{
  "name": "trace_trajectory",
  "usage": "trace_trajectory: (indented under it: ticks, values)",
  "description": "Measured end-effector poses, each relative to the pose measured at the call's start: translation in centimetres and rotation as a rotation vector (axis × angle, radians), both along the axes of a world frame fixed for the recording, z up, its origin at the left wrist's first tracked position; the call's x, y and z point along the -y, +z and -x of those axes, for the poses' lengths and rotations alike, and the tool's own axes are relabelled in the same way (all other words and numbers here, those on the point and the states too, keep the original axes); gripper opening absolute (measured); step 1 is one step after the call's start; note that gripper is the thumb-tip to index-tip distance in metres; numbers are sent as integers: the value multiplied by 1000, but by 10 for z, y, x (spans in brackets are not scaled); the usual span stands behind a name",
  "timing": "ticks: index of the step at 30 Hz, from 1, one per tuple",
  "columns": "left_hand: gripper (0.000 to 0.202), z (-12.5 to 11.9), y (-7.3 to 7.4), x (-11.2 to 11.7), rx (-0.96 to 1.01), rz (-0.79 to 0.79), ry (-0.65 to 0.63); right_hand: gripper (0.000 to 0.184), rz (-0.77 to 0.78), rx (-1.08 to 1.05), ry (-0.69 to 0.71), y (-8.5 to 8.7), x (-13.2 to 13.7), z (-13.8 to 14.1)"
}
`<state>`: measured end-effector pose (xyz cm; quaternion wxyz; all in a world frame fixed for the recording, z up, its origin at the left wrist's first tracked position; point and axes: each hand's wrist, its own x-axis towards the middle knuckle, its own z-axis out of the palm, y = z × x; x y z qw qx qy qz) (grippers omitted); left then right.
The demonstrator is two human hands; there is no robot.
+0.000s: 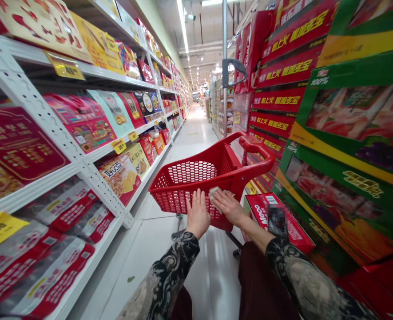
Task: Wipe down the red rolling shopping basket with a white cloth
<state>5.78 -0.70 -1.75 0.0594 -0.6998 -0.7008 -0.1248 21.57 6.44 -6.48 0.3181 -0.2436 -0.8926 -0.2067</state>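
Note:
A red plastic shopping cart (229,178) with a perforated basket stands in front of me, turned sideways, its handle to the right. My left hand (198,214) lies against the basket's near side with its fingers stretched out. Just to the right, my right hand (228,206) presses a crumpled whitish cloth (216,195) against the same side. The cloth is partly covered by the fingers. Inside, the part of the basket that shows holds nothing I can make out.
White shelves (79,162) with boxed snacks line the left. Stacked red drink cartons (276,100) and green juice cartons (346,164) rise close on the right. A red box (299,235) sits low beside the cart. The tiled aisle (196,120) runs on ahead.

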Motion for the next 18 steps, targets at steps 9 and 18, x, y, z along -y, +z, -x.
trace_trajectory:
  ticks: [9, 18]
  values:
    - [73, -8, 0, 10, 6, 32, -102, 32, -26, -92, 60, -6, 24, -25]
    - [73, -17, 10, 5, 12, -26, -114, 39, -186, -299, -102, 71, 0, -53]
